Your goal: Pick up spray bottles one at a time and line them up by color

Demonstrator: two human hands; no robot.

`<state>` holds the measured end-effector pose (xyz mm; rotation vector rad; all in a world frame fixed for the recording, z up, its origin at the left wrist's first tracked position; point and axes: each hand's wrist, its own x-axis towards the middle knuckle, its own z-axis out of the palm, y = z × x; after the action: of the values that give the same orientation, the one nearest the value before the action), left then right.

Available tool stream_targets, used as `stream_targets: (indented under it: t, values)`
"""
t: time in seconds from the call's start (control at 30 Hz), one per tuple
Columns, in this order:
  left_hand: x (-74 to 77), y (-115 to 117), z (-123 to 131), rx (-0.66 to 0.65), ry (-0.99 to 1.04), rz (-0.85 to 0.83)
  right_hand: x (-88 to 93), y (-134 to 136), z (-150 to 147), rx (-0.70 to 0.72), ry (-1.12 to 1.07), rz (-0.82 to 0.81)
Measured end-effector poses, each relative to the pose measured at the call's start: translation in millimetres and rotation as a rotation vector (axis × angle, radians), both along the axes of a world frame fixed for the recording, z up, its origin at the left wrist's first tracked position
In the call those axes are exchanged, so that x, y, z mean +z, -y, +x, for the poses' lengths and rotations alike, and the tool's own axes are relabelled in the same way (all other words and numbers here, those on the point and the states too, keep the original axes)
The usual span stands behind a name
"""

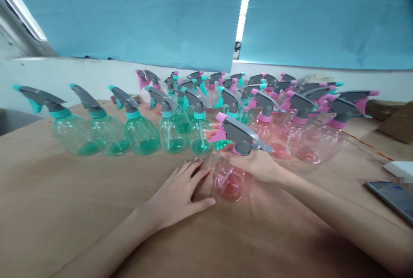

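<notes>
Pink bottle (232, 179), one, before the rows on the table (48, 209), its neck clasped in the right hand (258, 164). The left hand (176, 192), fingers spread, lies apart beside it. Beyond, the front row numbers six green bottles (142, 136) and three others, pink; those behind overlap beyond counting. Right: one phone (395, 198).

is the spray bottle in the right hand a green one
No, the right hand holds a pink spray bottle with a grey-and-pink spray head.
</notes>
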<state>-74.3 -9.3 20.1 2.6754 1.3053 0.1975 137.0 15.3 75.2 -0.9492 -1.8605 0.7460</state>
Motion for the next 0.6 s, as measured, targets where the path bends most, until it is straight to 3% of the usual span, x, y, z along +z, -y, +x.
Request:
stream_targets:
  t: [0.3, 0.6]
  values:
    - [-2.0, -0.2, -0.2, 0.014, -0.005, -0.011, -1.0, -0.4, 0.4, -0.038, 0.06, 0.022]
    - [-2.3, -0.8, -0.2, 0.01, 0.004, -0.015, -2.2, -2.0, 0.2, 0.039, -0.016, 0.027]
